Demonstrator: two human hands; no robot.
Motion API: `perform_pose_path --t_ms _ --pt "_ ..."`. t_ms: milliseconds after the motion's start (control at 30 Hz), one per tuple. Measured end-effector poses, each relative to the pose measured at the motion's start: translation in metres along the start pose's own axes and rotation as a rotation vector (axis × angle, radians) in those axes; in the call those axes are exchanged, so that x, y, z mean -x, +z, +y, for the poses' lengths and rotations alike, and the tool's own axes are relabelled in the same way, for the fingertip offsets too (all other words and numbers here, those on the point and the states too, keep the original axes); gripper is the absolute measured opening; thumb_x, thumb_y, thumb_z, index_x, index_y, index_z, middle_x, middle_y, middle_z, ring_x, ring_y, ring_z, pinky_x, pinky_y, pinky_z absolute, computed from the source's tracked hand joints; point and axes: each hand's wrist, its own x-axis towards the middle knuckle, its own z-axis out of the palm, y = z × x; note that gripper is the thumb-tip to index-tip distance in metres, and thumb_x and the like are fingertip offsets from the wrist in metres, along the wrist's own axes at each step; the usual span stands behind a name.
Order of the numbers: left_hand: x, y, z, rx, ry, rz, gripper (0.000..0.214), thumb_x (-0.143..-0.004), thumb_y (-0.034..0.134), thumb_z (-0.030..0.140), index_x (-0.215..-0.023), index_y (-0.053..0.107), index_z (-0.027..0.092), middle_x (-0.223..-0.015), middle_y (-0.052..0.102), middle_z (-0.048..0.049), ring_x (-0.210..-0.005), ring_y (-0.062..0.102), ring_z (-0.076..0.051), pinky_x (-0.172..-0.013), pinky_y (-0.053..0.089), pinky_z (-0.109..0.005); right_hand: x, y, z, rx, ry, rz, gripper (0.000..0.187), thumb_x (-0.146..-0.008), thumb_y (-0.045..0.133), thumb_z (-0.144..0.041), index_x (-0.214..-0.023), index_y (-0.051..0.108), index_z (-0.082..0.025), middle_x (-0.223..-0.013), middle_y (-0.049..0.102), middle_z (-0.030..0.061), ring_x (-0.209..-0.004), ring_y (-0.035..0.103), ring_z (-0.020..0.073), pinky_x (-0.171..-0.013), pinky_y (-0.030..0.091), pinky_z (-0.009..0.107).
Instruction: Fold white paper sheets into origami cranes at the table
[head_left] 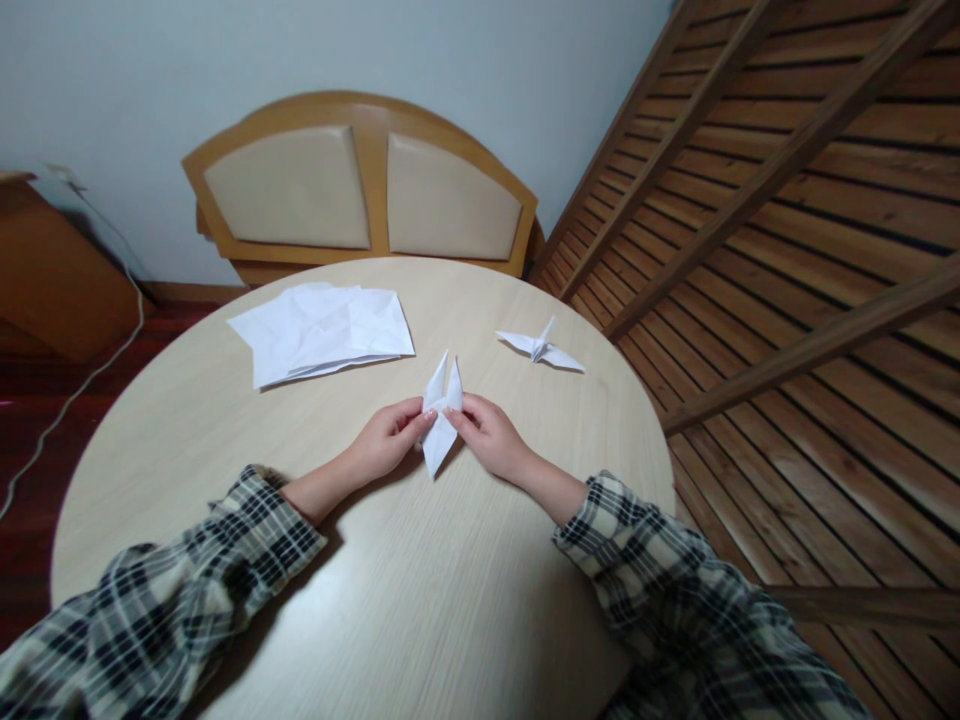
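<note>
Keeping its creases aligned, it seems, the paper (441,425) is pinched at mid-frame over the worktop (450,600), left hand (386,442) and right hand (489,437) each closed on one side; a crane (541,346) and sheets (322,330) are laid clear beyond, upper right and upper left

No text, label, brand, number or sign can be read anywhere in the view. The folded paper piece (439,432), the loose paper sheets (322,332) and the paper crane (541,348) show only plain white faces, and the round table (420,610) shows only pale wood grain
</note>
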Motion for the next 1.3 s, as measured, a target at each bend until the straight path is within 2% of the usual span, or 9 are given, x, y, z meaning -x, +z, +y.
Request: perform_pose_path --t_ms 267,533,767,933,1000,1067,1133,1200,1300 --pt "0.002 0.000 0.004 -0.027 0.000 -0.029 0.036 -0.092 0.047 0.048 -0.083 0.059 0.015 -0.069 0.053 0.0007 -0.063 0.046 -0.014 -0.060 0.039 -0.025 -0.001 0.001 0.003 -0.002 0.054 0.052 0.025 -0.089 0.058 -0.041 -0.081 0.063 -0.019 -0.079 0.063 0.0031 -0.073 0.056 0.0171 -0.069 0.046 0.031" --pt "0.004 0.002 0.008 -0.194 0.022 -0.079 0.036 -0.094 0.046 0.046 -0.082 0.059 0.015 -0.066 0.051 0.0019 -0.061 0.044 -0.013 -0.058 0.037 -0.025 -0.005 0.002 -0.002 -0.229 0.118 0.154 0.025 -0.088 0.055 -0.045 -0.082 0.057 -0.021 -0.077 0.057 0.0011 -0.073 0.054 0.0163 -0.066 0.045 0.030" --pt "0.005 0.002 0.011 -0.229 0.048 -0.171 0.034 -0.094 0.050 0.044 -0.090 0.065 0.014 -0.072 0.061 0.0000 -0.065 0.052 -0.014 -0.061 0.040 -0.024 -0.003 0.008 -0.012 -0.433 0.255 0.168 0.030 -0.084 0.059 -0.050 -0.079 0.057 -0.020 -0.071 0.054 -0.0010 -0.065 0.050 0.0139 -0.058 0.040 0.027" --pt "0.006 0.001 0.011 -0.240 0.076 -0.196 0.034 -0.094 0.052 0.043 -0.081 0.064 0.015 -0.068 0.060 0.0010 -0.062 0.052 -0.013 -0.060 0.040 -0.024 -0.001 0.009 -0.011 -0.536 0.300 0.178 0.033 -0.079 0.066 -0.051 -0.077 0.059 -0.020 -0.067 0.054 -0.0024 -0.059 0.047 0.0117 -0.053 0.035 0.025" --pt "0.006 0.000 0.010 -0.217 0.086 -0.159 0.038 -0.097 0.046 0.041 -0.074 0.061 0.015 -0.065 0.059 0.0010 -0.061 0.053 -0.013 -0.061 0.042 -0.024 -0.001 0.008 -0.011 -0.584 0.331 0.158 0.034 -0.078 0.068 -0.053 -0.077 0.059 -0.020 -0.067 0.056 -0.0018 -0.058 0.049 0.0123 -0.053 0.036 0.025" --pt "0.006 0.000 0.009 -0.150 0.083 -0.064 0.037 -0.098 0.043 0.040 -0.076 0.060 0.016 -0.068 0.061 0.0000 -0.063 0.056 -0.013 -0.064 0.046 -0.026 -0.001 0.008 -0.011 -0.632 0.363 0.130 0.035 -0.076 0.070 -0.054 -0.078 0.061 -0.020 -0.069 0.060 -0.0006 -0.059 0.053 0.0130 -0.054 0.038 0.026" --pt "0.006 -0.001 0.009 -0.035 0.067 0.069 0.028 -0.097 0.046 0.040 -0.092 0.061 0.017 -0.077 0.065 -0.0017 -0.068 0.061 -0.014 -0.067 0.050 -0.028 -0.001 0.008 -0.011 -0.657 0.382 0.097 0.036 -0.073 0.072 -0.053 -0.080 0.063 -0.019 -0.071 0.063 0.0003 -0.061 0.054 0.0129 -0.056 0.039 0.026" --pt "0.005 -0.001 0.008 0.077 0.057 0.179 0.027 -0.095 0.051 0.039 -0.111 0.056 0.018 -0.086 0.067 -0.0040 -0.074 0.063 -0.015 -0.068 0.053 -0.029 -0.001 0.009 -0.011 -0.650 0.395 0.054 0.037 -0.072 0.073 -0.053 -0.081 0.065 -0.018 -0.072 0.063 0.0003 -0.060 0.053 0.0118 -0.056 0.038 0.025" --pt "0.002 -0.003 0.006 0.132 0.071 0.228 0.031 -0.092 0.057 0.035 -0.117 0.056 0.018 -0.095 0.066 -0.0061 -0.082 0.064 -0.017 -0.072 0.054 -0.030 0.000 0.010 -0.009 -0.597 0.395 -0.007 0.037 -0.071 0.073 -0.053 -0.081 0.065 -0.018 -0.067 0.060 -0.0015 -0.056 0.048 0.0104 -0.053 0.034 0.025"
